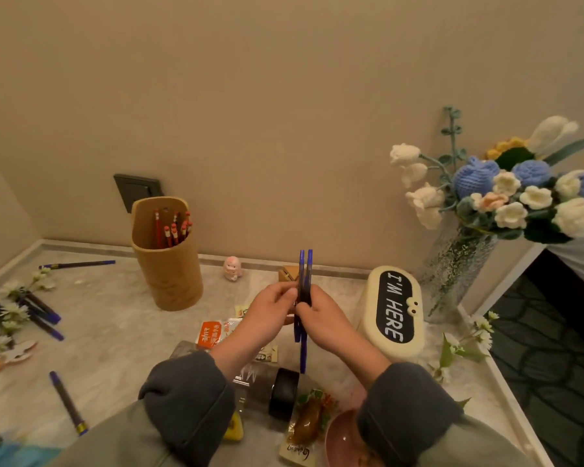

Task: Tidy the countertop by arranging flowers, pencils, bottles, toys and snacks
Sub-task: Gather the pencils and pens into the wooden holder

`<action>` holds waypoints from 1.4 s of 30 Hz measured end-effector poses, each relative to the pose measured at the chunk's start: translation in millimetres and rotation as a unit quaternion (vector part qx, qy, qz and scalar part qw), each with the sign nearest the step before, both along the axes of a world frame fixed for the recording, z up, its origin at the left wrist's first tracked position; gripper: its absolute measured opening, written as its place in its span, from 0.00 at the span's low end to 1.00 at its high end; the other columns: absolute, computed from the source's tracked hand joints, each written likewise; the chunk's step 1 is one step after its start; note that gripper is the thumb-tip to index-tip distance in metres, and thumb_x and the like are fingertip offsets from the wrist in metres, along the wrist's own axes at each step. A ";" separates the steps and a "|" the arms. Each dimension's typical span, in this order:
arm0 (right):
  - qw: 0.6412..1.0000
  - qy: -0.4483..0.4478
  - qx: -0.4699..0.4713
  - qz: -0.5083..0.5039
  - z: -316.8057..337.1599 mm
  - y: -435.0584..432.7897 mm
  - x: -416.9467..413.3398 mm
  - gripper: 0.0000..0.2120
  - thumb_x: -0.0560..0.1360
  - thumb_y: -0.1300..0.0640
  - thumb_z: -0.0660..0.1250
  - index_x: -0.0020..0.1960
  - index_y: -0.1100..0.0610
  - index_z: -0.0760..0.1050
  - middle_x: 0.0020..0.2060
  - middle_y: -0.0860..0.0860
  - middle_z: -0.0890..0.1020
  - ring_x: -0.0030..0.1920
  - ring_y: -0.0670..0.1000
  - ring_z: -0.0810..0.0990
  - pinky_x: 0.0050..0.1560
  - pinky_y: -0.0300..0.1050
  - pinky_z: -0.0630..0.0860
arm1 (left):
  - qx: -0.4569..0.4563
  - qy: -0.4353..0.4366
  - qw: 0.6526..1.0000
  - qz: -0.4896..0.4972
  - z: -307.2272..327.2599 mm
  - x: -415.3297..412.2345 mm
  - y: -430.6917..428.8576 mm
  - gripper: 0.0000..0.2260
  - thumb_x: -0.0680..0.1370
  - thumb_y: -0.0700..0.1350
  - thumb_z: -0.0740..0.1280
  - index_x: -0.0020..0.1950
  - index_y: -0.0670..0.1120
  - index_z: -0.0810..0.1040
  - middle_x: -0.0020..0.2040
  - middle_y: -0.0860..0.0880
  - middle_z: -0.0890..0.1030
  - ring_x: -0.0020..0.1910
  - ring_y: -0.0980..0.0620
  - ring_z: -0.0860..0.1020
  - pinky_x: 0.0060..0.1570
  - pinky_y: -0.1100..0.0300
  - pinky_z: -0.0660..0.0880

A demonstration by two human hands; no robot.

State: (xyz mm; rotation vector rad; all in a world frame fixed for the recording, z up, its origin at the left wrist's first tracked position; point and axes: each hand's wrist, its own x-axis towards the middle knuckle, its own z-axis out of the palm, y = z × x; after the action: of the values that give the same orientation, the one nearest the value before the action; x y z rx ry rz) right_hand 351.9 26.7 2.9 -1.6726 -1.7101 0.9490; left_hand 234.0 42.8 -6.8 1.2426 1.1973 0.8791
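Observation:
Both my hands hold a small bundle of blue pencils (305, 268) upright over the middle of the countertop (115, 332). My left hand (269, 313) pinches them from the left and my right hand (321, 320) wraps them from the right. Behind and to the left stands a tan wooden pencil holder (169, 264) with several red pencils (172, 229) in it. More blue pencils lie loose at the left (43, 315), at the back left (78, 264) and near the front left (68, 402).
A glass vase of knitted flowers (459, 264) stands at the back right beside a cream box reading "I'M HERE" (395, 308). Snack packets (213, 333), a dark bottle (270, 389), a pink toy (232, 267) and loose white flowers (472, 338) lie around.

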 end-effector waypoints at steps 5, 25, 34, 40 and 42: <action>0.978 0.192 -0.075 0.018 29.3 -3.6 -18.4 0.10 0.79 0.64 0.56 0.55 0.56 0.73 0.29 0.47 0.73 0.22 0.39 0.67 0.22 0.34 0.63 | 0.023 -0.035 0.999 0.019 26.3 -17.5 -6.0 0.10 0.81 0.42 0.60 0.60 0.49 0.77 0.52 0.48 0.82 0.52 0.51 0.81 0.51 0.53 0.80; 0.945 0.316 -0.074 0.047 50.6 12.6 -137.5 0.07 0.80 0.62 0.62 0.53 0.59 0.78 0.34 0.53 0.82 0.26 0.46 0.75 0.23 0.37 0.69 | 0.043 0.000 0.992 0.115 49.5 -152.3 -40.0 0.06 0.82 0.45 0.58 0.57 0.55 0.71 0.41 0.53 0.85 0.38 0.55 0.84 0.34 0.64 0.78; 0.951 0.277 -0.118 0.067 40.9 14.5 -187.9 0.12 0.82 0.55 0.58 0.49 0.59 0.77 0.30 0.52 0.78 0.27 0.46 0.74 0.27 0.38 0.70 | 0.047 0.037 0.987 0.150 46.8 -196.6 -43.2 0.12 0.83 0.42 0.56 0.63 0.52 0.75 0.49 0.48 0.82 0.44 0.54 0.81 0.41 0.62 0.79; 0.976 0.185 -0.013 0.117 33.7 11.6 -202.0 0.12 0.79 0.60 0.64 0.60 0.49 0.75 0.30 0.50 0.79 0.29 0.47 0.78 0.29 0.39 0.76 | 0.065 0.050 0.980 0.183 43.9 -212.0 -38.9 0.13 0.82 0.42 0.59 0.62 0.55 0.76 0.52 0.53 0.82 0.49 0.57 0.82 0.46 0.64 0.79; 0.980 0.156 0.025 0.118 31.2 11.2 -203.6 0.17 0.77 0.59 0.66 0.64 0.44 0.73 0.30 0.51 0.81 0.29 0.48 0.79 0.30 0.39 0.77 | 0.043 0.025 0.981 0.188 43.6 -217.0 -35.2 0.13 0.81 0.43 0.60 0.62 0.54 0.77 0.53 0.53 0.82 0.51 0.55 0.81 0.51 0.59 0.79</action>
State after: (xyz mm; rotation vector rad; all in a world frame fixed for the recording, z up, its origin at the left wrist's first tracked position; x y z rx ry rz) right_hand 148.2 37.9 34.1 -1.2310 -1.7214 1.1967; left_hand 17.0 7.6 36.8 1.1289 1.4762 1.1911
